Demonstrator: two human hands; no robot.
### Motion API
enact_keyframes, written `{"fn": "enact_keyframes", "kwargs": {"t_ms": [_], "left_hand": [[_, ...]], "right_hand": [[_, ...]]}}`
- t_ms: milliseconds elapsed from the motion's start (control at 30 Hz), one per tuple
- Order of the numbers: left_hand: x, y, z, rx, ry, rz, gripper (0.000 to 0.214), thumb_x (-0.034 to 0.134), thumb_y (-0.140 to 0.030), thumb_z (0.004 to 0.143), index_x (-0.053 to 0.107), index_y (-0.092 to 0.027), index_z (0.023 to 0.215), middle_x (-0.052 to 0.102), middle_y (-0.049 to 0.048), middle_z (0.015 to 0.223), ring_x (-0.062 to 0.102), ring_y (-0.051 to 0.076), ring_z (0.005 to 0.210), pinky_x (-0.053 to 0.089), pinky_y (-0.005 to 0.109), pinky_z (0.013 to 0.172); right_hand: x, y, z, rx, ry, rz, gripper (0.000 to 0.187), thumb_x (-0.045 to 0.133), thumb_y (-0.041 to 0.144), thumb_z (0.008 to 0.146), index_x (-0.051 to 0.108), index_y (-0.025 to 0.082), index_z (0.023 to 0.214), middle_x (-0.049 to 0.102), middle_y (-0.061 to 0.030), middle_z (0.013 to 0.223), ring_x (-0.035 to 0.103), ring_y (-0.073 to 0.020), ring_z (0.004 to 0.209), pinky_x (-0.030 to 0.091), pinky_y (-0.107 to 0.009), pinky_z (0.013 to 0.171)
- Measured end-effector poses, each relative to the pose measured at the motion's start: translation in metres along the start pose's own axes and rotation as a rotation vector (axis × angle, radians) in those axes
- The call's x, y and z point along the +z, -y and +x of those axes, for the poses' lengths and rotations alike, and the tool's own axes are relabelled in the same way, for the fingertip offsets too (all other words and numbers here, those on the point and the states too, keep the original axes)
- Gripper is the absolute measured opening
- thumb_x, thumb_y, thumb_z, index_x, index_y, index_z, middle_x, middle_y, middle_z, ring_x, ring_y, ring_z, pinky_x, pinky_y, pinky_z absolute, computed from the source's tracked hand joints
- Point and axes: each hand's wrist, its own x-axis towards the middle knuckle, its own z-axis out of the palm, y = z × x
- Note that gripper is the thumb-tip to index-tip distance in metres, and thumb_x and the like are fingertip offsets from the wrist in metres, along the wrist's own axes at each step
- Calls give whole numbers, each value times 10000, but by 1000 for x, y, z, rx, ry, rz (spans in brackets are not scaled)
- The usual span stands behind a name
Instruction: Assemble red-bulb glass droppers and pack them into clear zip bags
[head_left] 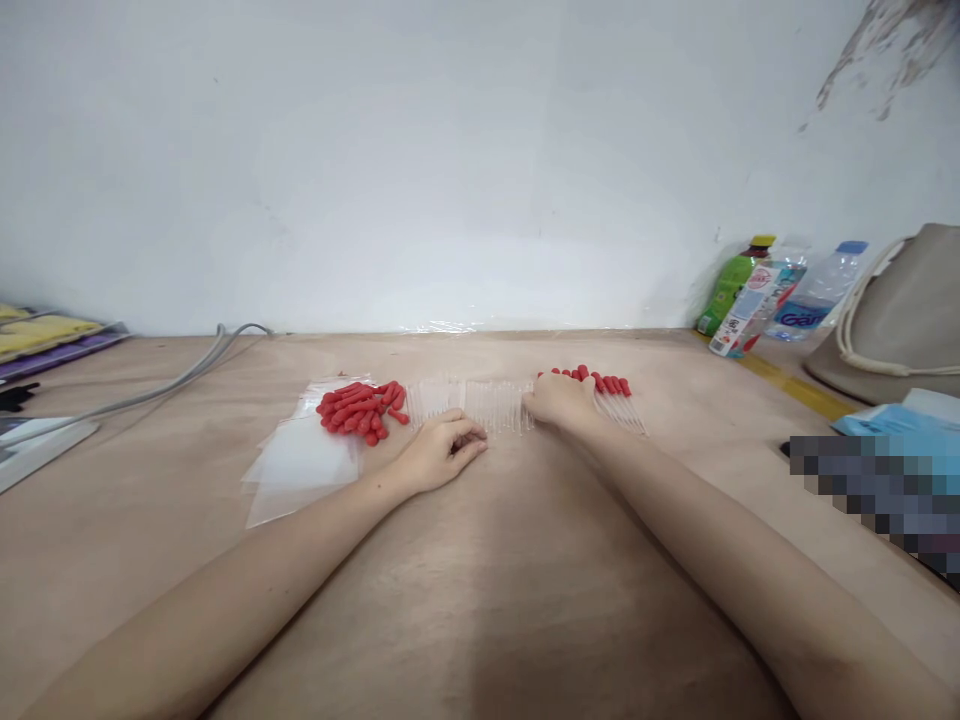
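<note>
Sticks, clear, faint-edged, between half-open left hand and right hand.
Right grip hidden, cannot tell; dark item pixelated; wooden tabletop meets white wall.

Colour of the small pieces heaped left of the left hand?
The small pieces are red; best seen in the head view.
</note>
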Motion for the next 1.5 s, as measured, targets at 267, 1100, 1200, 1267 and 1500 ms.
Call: {"fn": "enact_keyframes", "kwargs": {"t_ms": [267,1100,1200,1267,1500], "left_hand": [[3,2,-2,13,5,39,165,482,-263,828,607,-165,874,539,31,811,542,109,673,446,227,635],[-70,30,8,-252,408,856,255,408,-51,666,540,-168,850,606,95,827,582,243,753,382,283,516],[-72,31,6,-259,422,795,334,406,-72,681,525,-192,969,610,78,847,579,233,759,392,279,540],[-76,31,6,-250,407,745,360,398,-79,697,526,-201,1011,606,71,907,575,225,797,404,277,578],[-75,14,12,-54,63,392,262,383,-158,790,600,-195,933,539,43,946,560,152,786,433,260,687]], "right_hand": [[-3,3,0,21,44,19,256,432,269,746,633,141,838,643,-143,827,574,-272,801,306,-441,755],[34,-42,-57,-647,-463,147,213,389,229,878,545,179,1014,613,-69,957,539,-184,866,275,-303,714],[34,-43,-58,-637,-448,154,223,383,230,879,562,189,1007,609,-59,895,533,-176,826,275,-300,697],[32,-42,-58,-630,-436,157,217,386,224,875,572,194,981,602,-51,851,528,-172,805,271,-300,688],[29,-41,-59,-628,-432,215,142,398,174,844,536,183,879,595,-41,888,528,-160,820,263,-298,705]]}}
